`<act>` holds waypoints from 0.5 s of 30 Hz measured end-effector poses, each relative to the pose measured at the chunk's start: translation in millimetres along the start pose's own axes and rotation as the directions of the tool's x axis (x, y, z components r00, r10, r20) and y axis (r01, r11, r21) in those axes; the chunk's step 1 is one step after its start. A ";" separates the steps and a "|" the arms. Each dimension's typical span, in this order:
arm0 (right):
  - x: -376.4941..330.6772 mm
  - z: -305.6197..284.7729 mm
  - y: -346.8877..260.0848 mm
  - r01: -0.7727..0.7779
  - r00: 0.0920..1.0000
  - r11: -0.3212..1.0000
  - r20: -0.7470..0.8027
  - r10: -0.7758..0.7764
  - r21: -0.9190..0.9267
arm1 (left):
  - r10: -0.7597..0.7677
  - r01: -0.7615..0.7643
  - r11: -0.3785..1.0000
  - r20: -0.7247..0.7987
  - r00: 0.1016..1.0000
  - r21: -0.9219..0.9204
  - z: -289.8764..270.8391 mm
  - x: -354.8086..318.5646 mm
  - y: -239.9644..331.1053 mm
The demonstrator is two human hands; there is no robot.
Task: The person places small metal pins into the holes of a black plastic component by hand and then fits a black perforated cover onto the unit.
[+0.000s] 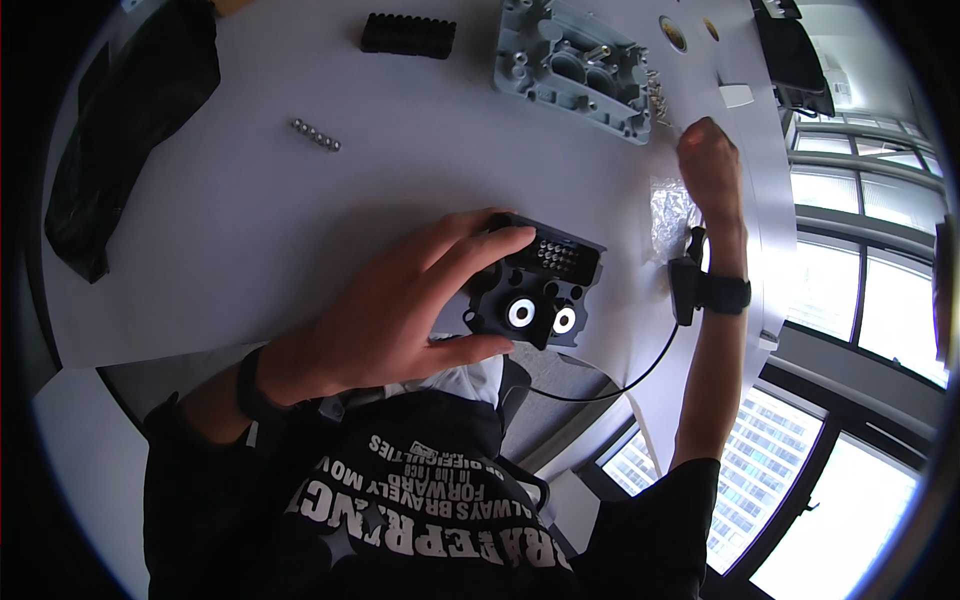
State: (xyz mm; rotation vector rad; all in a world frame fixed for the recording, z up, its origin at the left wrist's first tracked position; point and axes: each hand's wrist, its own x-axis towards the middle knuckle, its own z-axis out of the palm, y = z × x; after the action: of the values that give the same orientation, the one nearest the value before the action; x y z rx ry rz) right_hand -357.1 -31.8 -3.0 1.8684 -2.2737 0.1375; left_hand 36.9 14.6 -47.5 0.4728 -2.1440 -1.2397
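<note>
My left hand (pixel 395 300) grips a black moulded part (pixel 532 279) at the near edge of the table, its fingers over the far left corner and the thumb along the near side. Two white rings (pixel 511 314) show on that part, and a rectangular pocket holds several small shiny metal pieces (pixel 562 257). Farther right, my right hand (pixel 708 165) is closed with curled fingers; what they hold, if anything, is hidden. Close by lie a heap of small metal fasteners (pixel 657 97) and a clear plastic bag (pixel 669 215).
A grey metal housing (pixel 545 90) stands at the far middle, with a black ribbed block (pixel 408 36) left of it. Small metal cylinders (pixel 316 134) lie in a row. Black sheeting (pixel 140 125) covers the left side. A black cable (pixel 640 377) runs from my right wrist.
</note>
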 end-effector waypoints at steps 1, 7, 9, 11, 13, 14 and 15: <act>-6.0 -5.1 1.0 -0.065 0.998 0.998 -0.002 0.065 -0.003 | -0.001 0.001 1.000 0.003 1.000 -0.008 0.0 0.5 0.5; -70.4 -86.1 -81.8 0.129 0.991 0.855 -0.036 -0.129 0.502 | -0.001 0.001 1.000 -0.007 1.000 -0.015 4.0 -3.5 -4.6; -90.8 -106.1 -103.5 0.204 0.972 0.783 -0.027 -0.233 0.588 | 0.004 -0.004 0.999 0.000 1.000 -0.037 5.2 -2.7 -5.0; -106.8 -105.9 -118.6 0.284 0.951 0.742 -0.080 -0.299 0.607 | 0.039 -0.039 0.999 -0.019 0.999 -0.032 5.5 -2.4 -6.3; -114.6 -100.5 -130.8 0.361 0.922 0.749 -0.094 -0.375 0.555 | 0.031 -0.032 0.999 -0.020 0.999 -0.039 6.8 -3.4 -6.9; -116.6 -97.8 -136.2 0.384 0.914 0.751 -0.107 -0.391 0.537 | 0.026 -0.028 0.999 -0.030 0.999 -0.044 6.4 -3.2 -6.7; -118.6 -94.5 -140.2 0.407 0.905 0.752 -0.118 -0.409 0.519 | 0.027 -0.028 0.999 -0.029 0.999 -0.042 5.5 -3.2 -6.4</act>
State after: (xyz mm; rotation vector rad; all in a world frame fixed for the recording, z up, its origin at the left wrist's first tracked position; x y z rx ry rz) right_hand -189.5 72.6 57.3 2.5905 -1.8756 0.7723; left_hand 35.7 16.8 -56.2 0.4392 -2.0889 -1.2540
